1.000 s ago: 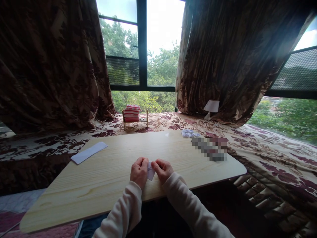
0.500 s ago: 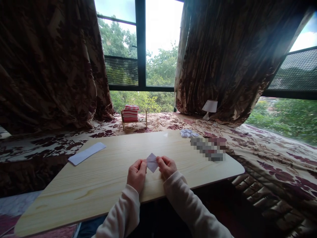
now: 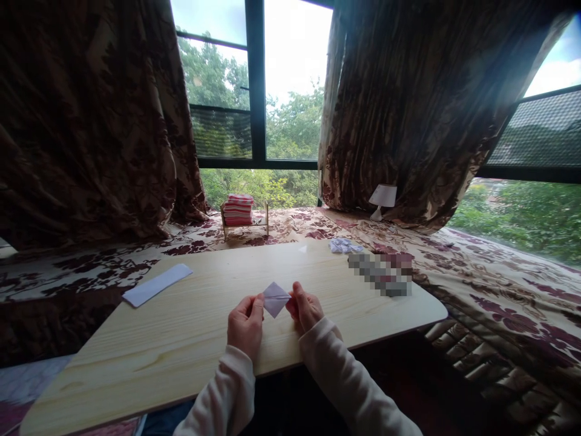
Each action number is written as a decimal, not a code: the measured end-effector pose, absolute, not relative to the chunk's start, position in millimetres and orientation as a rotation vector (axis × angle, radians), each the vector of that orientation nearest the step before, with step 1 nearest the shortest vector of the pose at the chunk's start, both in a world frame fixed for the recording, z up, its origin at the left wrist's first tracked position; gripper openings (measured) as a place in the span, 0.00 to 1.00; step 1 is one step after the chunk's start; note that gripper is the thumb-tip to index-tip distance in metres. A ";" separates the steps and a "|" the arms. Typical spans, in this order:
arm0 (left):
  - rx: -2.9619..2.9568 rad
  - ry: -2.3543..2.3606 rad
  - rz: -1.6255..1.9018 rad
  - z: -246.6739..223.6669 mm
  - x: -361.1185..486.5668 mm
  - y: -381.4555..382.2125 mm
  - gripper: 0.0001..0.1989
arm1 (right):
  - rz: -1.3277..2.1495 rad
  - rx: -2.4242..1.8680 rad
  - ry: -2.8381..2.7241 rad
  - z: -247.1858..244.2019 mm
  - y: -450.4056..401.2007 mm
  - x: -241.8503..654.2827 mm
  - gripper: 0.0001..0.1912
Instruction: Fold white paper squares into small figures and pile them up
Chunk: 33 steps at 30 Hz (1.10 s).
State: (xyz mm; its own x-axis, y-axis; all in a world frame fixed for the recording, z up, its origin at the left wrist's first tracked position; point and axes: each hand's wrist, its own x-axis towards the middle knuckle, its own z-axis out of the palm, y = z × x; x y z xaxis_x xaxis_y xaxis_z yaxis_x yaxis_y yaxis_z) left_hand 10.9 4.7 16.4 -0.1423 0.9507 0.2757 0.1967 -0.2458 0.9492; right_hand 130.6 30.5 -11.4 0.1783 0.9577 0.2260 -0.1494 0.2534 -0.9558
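Folded pc [image 3: 275, 302] is matt paper, tbl [image 3: 177, 339] smooth wood-look w/ slight sheen, curtains [image 3: 399, 109] satiny cloth

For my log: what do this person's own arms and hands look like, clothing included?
Both arms wear long, pale, off-white sleeves, plain and softly creased, reaching about to the wrists. The left hand and right hand are without gloves. I can make out no watch, ring or marking on either.
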 end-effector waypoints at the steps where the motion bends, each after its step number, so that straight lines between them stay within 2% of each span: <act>1: 1.454 1.336 1.449 16.6 10.0 4.8 0.15 | 0.978 -0.963 -1.104 -12.1 30.1 129.5 0.25; 12: 1.663 1.102 1.174 21.0 14.4 -3.6 0.12 | 0.904 -0.929 -1.118 -15.2 29.2 130.6 0.16; 27: 1.793 1.014 1.028 23.2 15.8 -6.1 0.13 | 0.850 -0.988 -1.093 -7.6 22.5 135.1 0.24; 33: 1.760 1.039 1.065 20.7 14.2 -6.7 0.13 | 0.860 -0.991 -1.060 -13.4 27.4 134.3 0.21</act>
